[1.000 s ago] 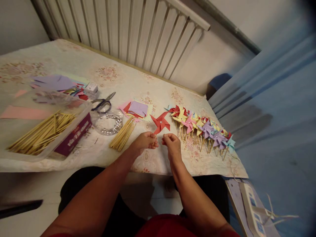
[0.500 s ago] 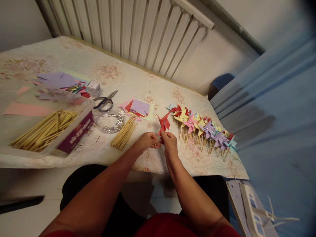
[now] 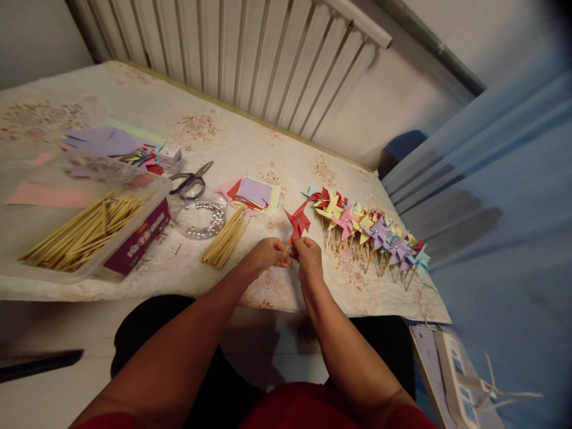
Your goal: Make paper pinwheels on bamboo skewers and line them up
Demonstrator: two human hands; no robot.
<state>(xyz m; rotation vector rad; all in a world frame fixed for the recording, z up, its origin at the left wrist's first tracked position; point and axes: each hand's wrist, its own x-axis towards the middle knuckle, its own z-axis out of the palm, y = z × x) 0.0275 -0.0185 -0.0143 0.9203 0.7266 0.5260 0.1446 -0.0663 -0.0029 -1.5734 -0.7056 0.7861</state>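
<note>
A red paper pinwheel stands up just above my fingertips, over the near middle of the table. My right hand is closed in a pinch at the pinwheel's lower edge. Close beside it, my left hand also has its fingers pinched together; a small pale bit shows at the tips, too small to name. Left of my hands lies a bundle of thin wooden sticks, with a stack of coloured paper squares behind it. Finished-looking pinwheels on sticks lie in a row to the right.
A clear plastic box of sticks stands at the left. Scissors lie behind a round clear dish of small shiny pieces. More coloured paper and a small white box sit farther back. A power strip is at lower right.
Almost nothing differs. Both hands keep their pinch near the red pinwheel, and the whole view has shifted very slightly.
</note>
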